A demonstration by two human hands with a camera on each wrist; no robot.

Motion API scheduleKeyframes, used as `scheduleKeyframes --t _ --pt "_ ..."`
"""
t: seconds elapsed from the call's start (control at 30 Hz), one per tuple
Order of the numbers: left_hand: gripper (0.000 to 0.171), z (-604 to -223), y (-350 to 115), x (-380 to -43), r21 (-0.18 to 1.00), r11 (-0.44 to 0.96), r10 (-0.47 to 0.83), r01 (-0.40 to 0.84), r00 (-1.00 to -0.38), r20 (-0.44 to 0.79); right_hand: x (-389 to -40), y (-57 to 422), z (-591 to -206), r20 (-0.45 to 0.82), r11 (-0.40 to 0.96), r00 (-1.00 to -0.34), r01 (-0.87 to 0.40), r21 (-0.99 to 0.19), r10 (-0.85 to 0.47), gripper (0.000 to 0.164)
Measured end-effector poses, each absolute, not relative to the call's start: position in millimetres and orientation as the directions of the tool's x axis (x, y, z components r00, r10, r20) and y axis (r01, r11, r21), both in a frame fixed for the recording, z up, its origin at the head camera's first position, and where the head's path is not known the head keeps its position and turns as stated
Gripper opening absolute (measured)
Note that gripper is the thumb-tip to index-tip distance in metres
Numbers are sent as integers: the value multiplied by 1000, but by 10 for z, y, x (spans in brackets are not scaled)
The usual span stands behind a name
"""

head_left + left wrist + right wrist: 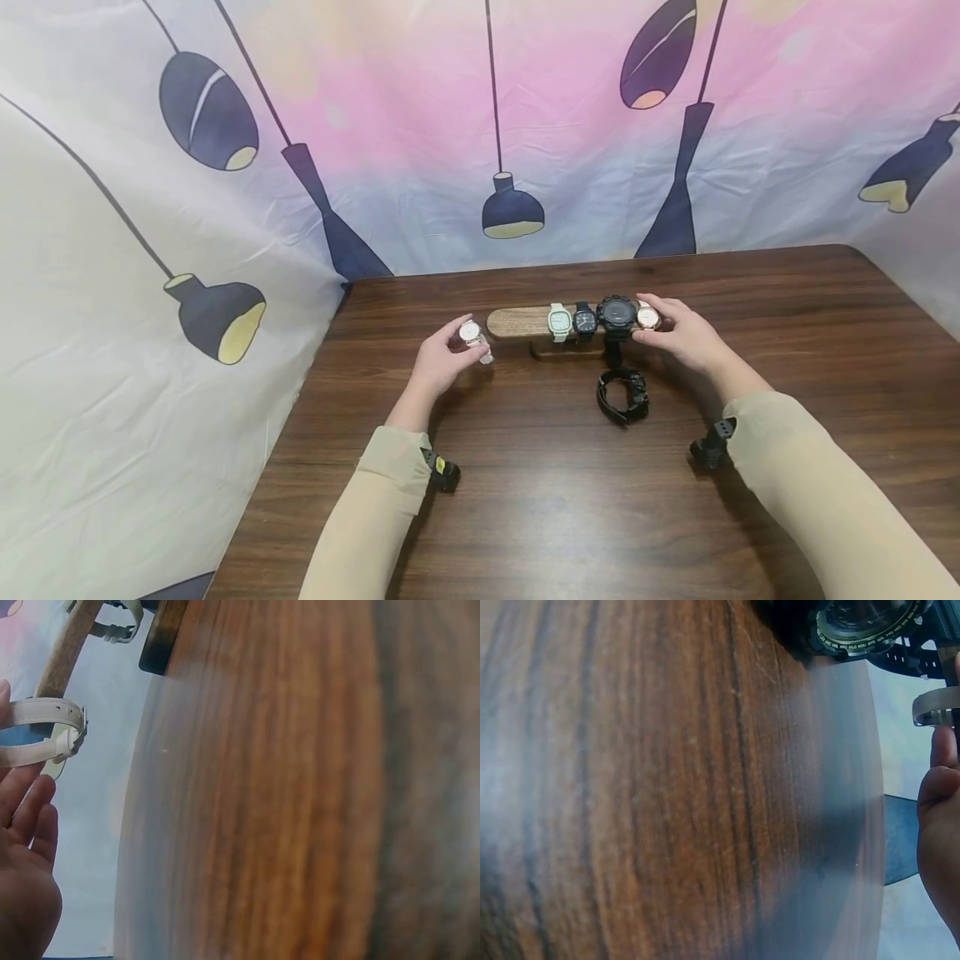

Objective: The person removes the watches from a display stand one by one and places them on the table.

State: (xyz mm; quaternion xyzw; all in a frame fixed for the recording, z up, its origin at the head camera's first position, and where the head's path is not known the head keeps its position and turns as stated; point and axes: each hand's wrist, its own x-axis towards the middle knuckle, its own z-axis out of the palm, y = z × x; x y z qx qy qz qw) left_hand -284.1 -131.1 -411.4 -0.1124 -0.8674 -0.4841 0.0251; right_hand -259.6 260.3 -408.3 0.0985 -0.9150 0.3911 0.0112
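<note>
My left hand (442,358) pinches a wristwatch (470,332) with a pale round dial and white strap. It is just off the left end of a wooden watch stand (517,322); in the left wrist view the buckled strap (45,712) forms a loop overlapping the bar's end. On the bar sit a pale green square watch (559,322), a black square watch (585,321), a bulky black watch (617,312) and a rose-gold watch (647,317). My right hand (686,333) grips the stand's right end, thumb and fingers on either side of the rose-gold watch.
A black wristwatch (623,397) lies on its side on the dark wooden table (540,517), in front of the stand. Behind the table hangs a cloth backdrop (420,142) printed with lamps. Small black cameras (712,448) are worn at both wrists.
</note>
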Motion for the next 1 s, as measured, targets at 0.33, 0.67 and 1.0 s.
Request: scheduleKeyframes --t 0.33,0.67,1.0 --pt "51 -4118 -1272 -2804 850 473 141 232 -972 187 -2593 2612 -4087 92 677 -982 -179 -714 -163 75" --pt "41 -4131 -1218 -2763 842 454 225 293 -952 209 -2600 2608 -4098 107 676 -981 -188 -712 -160 75" --pt "47 -4127 -1113 -2718 770 513 321 379 -917 237 -2581 2596 -4094 103 673 -983 -180 -718 -153 75"
